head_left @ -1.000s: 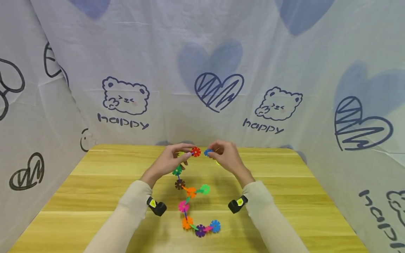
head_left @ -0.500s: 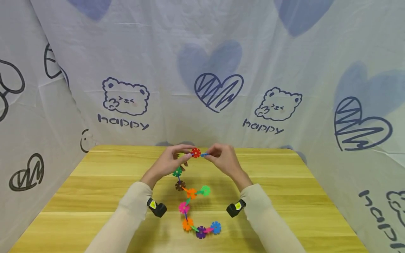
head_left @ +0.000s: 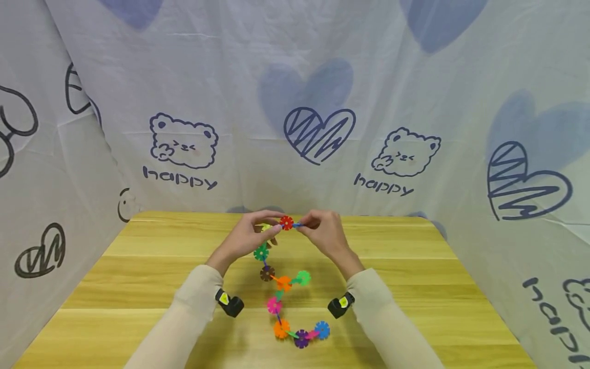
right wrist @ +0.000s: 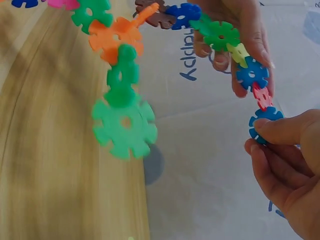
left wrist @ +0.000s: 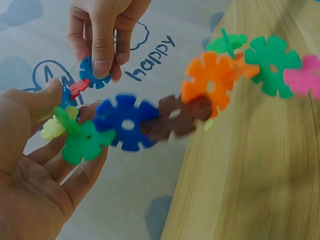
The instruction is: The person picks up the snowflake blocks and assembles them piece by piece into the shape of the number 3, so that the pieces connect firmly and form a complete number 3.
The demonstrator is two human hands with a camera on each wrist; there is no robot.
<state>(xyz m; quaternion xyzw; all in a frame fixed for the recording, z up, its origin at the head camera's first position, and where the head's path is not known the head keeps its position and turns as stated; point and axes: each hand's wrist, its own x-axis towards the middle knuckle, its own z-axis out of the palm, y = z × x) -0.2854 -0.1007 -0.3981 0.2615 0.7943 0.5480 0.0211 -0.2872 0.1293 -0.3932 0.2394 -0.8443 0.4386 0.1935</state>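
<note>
1 snowflake-disc chain (head_left: 281, 287) hangs from your hands over the wooden table (head_left: 138, 287) | your left hand (head_left: 244, 237) pinches its red disc (head_left: 286, 222) | your right hand (head_left: 324, 233) pinches 1 blue disc (right wrist: 264, 123) touching the red

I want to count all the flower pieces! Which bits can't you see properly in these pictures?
- Head view: pieces between the left hand and right hand are tiny, partly hidden by fingers.
- Left wrist view: the chain is blurred, cut off at the right edge.
- Right wrist view: the chain runs off the top edge.
</note>
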